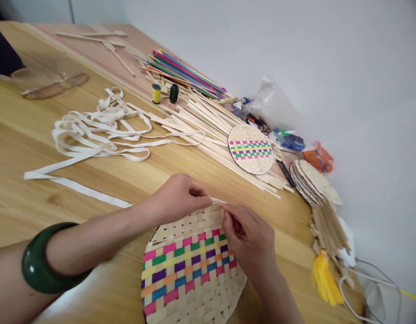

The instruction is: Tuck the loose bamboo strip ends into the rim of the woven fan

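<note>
One table (120, 180) holds one large woven disc (194, 265), near centre; left hand (181, 198) and right hand (251, 234) pinch its far edge. Beyond lie one smaller disc (251, 149) and two spools (165, 93).

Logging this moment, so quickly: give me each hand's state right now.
Left hand: closed, fingers pinching the top edge of the woven disc.
Right hand: closed, fingers pinching the same edge, close by.

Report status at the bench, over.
Left hand and right hand both pinching white edging at top of woven disc. Loose white tape tangled beyond left forearm. Nothing visibly blocking either hand.
</note>
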Demonstrator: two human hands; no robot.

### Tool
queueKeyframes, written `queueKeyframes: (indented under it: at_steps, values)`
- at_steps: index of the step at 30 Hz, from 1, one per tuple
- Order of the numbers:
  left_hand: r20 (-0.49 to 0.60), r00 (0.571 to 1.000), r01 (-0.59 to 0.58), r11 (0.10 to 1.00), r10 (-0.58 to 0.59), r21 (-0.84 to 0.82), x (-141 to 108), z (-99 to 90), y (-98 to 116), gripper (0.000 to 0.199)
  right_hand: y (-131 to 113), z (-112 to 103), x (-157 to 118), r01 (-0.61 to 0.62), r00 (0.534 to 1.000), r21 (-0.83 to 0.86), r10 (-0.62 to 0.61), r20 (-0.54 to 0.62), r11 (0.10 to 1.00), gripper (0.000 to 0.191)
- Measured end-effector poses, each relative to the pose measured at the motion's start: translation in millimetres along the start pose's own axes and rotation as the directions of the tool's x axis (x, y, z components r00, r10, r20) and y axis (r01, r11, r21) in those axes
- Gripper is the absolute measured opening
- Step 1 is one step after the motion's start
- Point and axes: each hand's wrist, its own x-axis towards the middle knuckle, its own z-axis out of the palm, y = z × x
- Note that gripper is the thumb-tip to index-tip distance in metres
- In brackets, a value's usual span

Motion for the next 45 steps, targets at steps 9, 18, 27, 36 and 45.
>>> queueKeyframes:
  at_steps: [9,18,27,36,45]
  values:
    - [-0.002,1.0,0.008,1.0,-0.008,0.018,0,-0.3,1,0.021,1,1,0,0.002,1.0,0.016,-0.002,0.002,1.0,0.017]
    - [-0.015,0.999,-0.037,0.995,0.038,0.097,-1,1.5,3,0.021,0,-1,1,0.013,1.0,-0.007,-0.013,0.025,1.0,0.018]
    - [-0.022,0.989,-0.134,0.947,0.146,0.292,-5,6.8,-2,0.024,-2,-7,-1,-0.02,0.988,0.003,0.019,0.156,1.0,0.022]
    - [-0.04,0.982,-0.158,0.927,0.182,0.341,-7,6.6,-1,0.025,-4,-1,-1,-0.044,0.994,0.01,0.043,0.102,0.999,0.019]
    - [-0.029,0.982,-0.167,0.933,0.185,0.319,-8,11.1,-1,0.026,-5,5,-1,0.004,0.995,-0.043,0.0,0.103,0.999,0.021]
